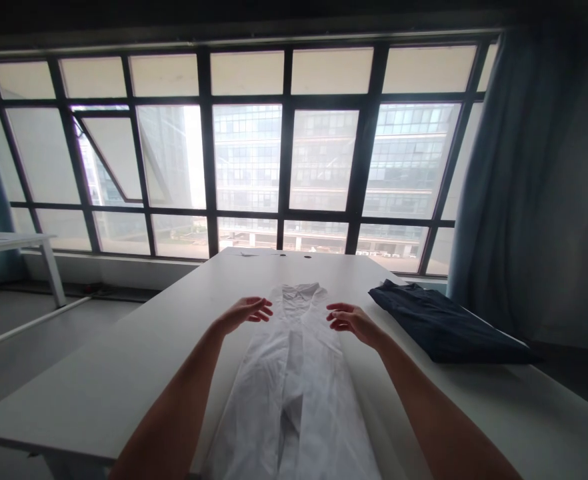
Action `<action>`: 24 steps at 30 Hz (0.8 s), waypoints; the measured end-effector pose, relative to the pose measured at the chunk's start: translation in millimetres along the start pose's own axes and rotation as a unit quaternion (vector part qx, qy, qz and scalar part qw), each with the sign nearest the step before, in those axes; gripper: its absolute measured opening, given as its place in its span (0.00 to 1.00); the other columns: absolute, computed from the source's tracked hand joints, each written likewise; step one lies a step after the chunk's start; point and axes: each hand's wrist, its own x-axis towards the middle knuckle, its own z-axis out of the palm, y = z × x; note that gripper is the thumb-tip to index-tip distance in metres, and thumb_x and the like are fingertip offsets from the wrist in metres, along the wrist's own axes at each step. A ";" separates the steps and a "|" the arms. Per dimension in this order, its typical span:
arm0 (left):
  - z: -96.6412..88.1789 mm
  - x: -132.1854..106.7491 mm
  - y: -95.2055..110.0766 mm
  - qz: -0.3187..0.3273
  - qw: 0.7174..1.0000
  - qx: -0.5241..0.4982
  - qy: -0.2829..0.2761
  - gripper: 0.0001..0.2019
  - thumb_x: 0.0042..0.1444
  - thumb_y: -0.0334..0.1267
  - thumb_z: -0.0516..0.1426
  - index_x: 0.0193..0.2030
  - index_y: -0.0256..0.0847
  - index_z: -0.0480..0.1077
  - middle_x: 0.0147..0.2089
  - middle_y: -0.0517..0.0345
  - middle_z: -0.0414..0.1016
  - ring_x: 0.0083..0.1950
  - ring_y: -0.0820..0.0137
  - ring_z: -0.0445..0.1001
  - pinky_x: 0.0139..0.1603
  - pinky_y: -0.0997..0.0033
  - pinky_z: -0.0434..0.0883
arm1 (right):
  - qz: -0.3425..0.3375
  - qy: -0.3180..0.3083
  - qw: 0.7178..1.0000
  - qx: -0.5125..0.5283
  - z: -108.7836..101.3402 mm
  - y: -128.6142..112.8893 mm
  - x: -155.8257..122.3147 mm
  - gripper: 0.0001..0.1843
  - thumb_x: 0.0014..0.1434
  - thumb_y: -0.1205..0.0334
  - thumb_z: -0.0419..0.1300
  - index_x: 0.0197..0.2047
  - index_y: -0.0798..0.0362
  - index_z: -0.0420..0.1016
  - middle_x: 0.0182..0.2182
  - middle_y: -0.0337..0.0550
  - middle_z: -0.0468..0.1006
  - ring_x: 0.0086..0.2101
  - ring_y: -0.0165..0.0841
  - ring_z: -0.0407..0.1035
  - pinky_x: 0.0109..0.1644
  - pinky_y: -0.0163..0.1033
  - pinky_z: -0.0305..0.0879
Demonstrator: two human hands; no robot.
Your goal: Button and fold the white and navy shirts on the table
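A white garment (261, 393), which looks like a coat or shirt with a collar, lies lengthwise down the middle of the table, its collar end away from me. Its front opening runs toward me, with a darker gap low in the middle. Just left of the collar end hovers my left hand (247, 313), fingers apart and holding nothing. My right hand (351, 319) is at the opposite side of the garment's upper part, its fingers also spread and bare. Whether any fingertip touches the cloth is hard to tell.
A folded dark navy garment (444, 320) lies along the table's right side. The white table (139, 360) reaches toward the windows, with small dark holes near its far edge. Another white table (9, 241) stands at the left. A grey-blue curtain (499, 180) hangs at the right.
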 end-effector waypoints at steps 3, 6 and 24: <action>25.5 8.8 -15.4 0.031 0.976 0.214 0.031 0.26 0.45 0.60 0.66 0.40 0.38 0.79 0.44 0.45 0.81 0.47 0.55 0.78 0.50 0.60 0.72 | 0.013 -0.031 0.993 -0.110 11.0 5.9 1.6 0.21 0.47 0.56 0.69 0.44 0.56 0.79 0.36 0.47 0.82 0.31 0.32 0.76 0.37 0.37 0.70; 52.5 12.3 -28.7 0.133 0.954 0.269 0.020 0.24 0.42 0.55 0.69 0.43 0.42 0.79 0.46 0.48 0.81 0.52 0.56 0.77 0.55 0.64 0.70 | -0.022 -0.074 0.974 -0.212 27.5 6.9 -0.9 0.25 0.50 0.51 0.68 0.47 0.57 0.79 0.36 0.48 0.82 0.29 0.31 0.75 0.31 0.34 0.68; 76.1 25.5 -26.1 0.009 0.898 0.436 0.063 0.09 0.46 0.46 0.67 0.24 0.45 0.76 0.29 0.53 0.79 0.43 0.56 0.77 0.58 0.57 0.65 | -0.081 -0.101 0.856 -0.501 49.9 7.6 -7.9 0.09 0.47 0.67 0.61 0.32 0.56 0.83 0.25 0.41 0.79 0.26 0.30 0.69 0.29 0.32 0.59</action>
